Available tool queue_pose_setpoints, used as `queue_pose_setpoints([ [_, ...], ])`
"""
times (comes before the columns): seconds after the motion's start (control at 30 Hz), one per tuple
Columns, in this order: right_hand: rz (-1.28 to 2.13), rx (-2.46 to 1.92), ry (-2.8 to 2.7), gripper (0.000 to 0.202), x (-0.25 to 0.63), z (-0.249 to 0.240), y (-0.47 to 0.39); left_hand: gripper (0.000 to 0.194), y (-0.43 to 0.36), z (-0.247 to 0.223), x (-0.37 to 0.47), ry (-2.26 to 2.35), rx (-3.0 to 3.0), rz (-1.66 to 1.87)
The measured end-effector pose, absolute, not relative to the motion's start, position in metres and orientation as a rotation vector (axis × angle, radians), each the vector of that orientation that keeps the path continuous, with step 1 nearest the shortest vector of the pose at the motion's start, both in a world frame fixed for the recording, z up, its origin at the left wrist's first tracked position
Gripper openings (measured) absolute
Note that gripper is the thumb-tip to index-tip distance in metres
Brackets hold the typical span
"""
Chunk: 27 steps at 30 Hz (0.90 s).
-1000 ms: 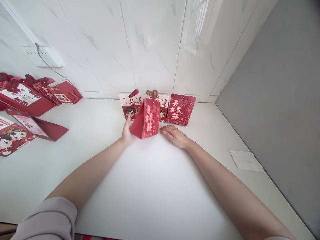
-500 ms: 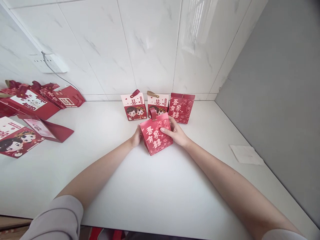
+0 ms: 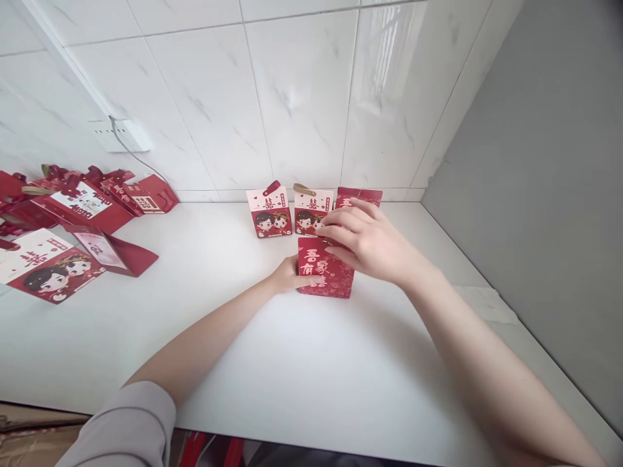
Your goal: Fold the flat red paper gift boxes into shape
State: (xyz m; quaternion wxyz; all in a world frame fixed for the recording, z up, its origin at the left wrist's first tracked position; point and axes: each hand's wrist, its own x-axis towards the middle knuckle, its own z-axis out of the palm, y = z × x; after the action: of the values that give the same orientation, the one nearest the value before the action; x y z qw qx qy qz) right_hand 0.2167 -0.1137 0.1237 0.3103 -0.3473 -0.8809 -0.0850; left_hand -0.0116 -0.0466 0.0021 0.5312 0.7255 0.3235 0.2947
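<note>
A red gift box (image 3: pixel 326 285) with white Chinese characters and a pale floral print stands at the middle of the white table. My left hand (image 3: pixel 286 275) is closed around its left side, the thumb lying across the front. Over the box's upper right, my right hand (image 3: pixel 372 241) is raised with its fingers apart, hiding the box's top and strap. Whether those fingertips touch the box I cannot tell. Behind the right hand, a second red box (image 3: pixel 359 194) is mostly covered. Two white-and-red boxes with cartoon couples, one maroon-strapped (image 3: pixel 269 213) and one gold-strapped (image 3: pixel 306 211), stand beside it.
Several red gift boxes (image 3: pixel 87 201) are piled at the back left against the tiled wall (image 3: pixel 204 84). Nearer lie a flat cartoon box (image 3: pixel 53 269) and a folded red one (image 3: pixel 139 259). A socket with a cable (image 3: pixel 121 135) is above. A white paper (image 3: pixel 487 303) lies right.
My right hand has left the box's right side and risen over its top. The left thumb now lies on the front. The box has turned to face me squarely, and the view has shifted slightly.
</note>
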Motion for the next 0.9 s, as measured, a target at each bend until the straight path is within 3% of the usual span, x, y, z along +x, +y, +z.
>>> queue_pose_setpoints([
  [0.13,-0.143,-1.121,-2.339,0.011,0.247,0.129,-0.112,0.063,-0.049,0.006,-0.010,0.754,1.692,0.698],
  [0.27,0.215,-1.115,-2.365,0.024,0.267,0.131,-0.116,0.059,-0.049,0.008,-0.009,0.755,1.709,0.669],
  [0.37,0.353,-1.123,-2.351,0.023,0.269,0.133,-0.118,0.058,-0.047,0.009,-0.009,0.730,1.714,0.655],
  [0.9,0.268,-1.094,-2.346,0.014,0.262,0.138,-0.121,0.060,-0.042,0.002,-0.008,0.708,1.695,0.640],
])
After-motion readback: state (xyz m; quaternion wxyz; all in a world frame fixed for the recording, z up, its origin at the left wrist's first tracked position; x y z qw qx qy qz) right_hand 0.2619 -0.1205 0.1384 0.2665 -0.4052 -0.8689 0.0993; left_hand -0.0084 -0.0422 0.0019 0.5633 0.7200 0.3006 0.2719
